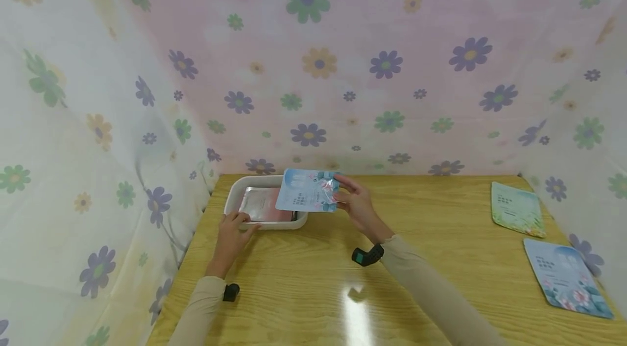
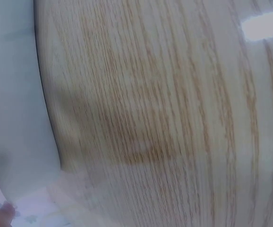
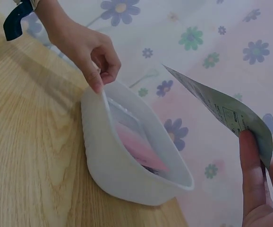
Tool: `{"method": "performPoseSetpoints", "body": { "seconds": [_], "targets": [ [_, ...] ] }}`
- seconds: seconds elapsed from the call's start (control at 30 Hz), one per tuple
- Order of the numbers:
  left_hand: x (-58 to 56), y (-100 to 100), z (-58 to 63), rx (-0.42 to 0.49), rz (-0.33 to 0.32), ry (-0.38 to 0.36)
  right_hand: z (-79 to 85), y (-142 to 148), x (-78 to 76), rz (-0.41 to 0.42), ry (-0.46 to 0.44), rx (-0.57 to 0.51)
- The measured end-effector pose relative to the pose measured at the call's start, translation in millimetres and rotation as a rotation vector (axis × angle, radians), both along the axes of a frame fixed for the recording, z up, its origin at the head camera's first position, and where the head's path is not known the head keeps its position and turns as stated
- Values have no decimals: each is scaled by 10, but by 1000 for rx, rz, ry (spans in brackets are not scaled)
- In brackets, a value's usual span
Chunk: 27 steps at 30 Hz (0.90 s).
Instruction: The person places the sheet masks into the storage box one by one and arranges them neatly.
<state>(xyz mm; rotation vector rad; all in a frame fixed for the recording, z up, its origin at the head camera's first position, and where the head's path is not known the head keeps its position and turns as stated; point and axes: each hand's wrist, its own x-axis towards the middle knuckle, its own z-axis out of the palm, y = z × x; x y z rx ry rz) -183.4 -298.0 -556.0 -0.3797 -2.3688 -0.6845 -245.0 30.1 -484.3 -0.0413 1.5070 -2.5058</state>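
A blue sheet mask packet (image 1: 306, 191) with printed flowers is held up by its right edge in my right hand (image 1: 360, 205). In the head view it overlaps the right part of a white plastic basin (image 1: 274, 226). From the right wrist view the packet's back faces the camera, bowed, with fingers on its edge. My left hand (image 1: 232, 240) pinches the near left rim of the basin, its thumb outside the wall. Inside the basin lies a pink and silver packet (image 1: 266, 204), with a dark edge beneath it. The left wrist view shows mostly basin wall (image 2: 18, 104) and tabletop.
At the right side of the wooden table (image 1: 416, 280) lie a green packet (image 1: 517, 210) and, nearer, another blue packet (image 1: 568, 278). Flower-printed cloth (image 1: 352, 63) hangs behind the table and along both sides. The basin stands near the table's back left corner.
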Motion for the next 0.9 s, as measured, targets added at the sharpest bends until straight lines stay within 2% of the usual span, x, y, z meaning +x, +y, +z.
{"method": "performPoseSetpoints", "body": {
  "seconds": [0.27, 0.6, 0.9],
  "targets": [
    [-9, -13, -7, 8, -2, 6, -56, -268, -97, -6, -37, 14],
    [-6, -3, -3, 11, 13, -30, -163, -585, -175, -8, -76, 49],
    [-12, -15, -36, 16, -11, -6, -269, -827, -248, -2, -98, 108]
  ]
}}
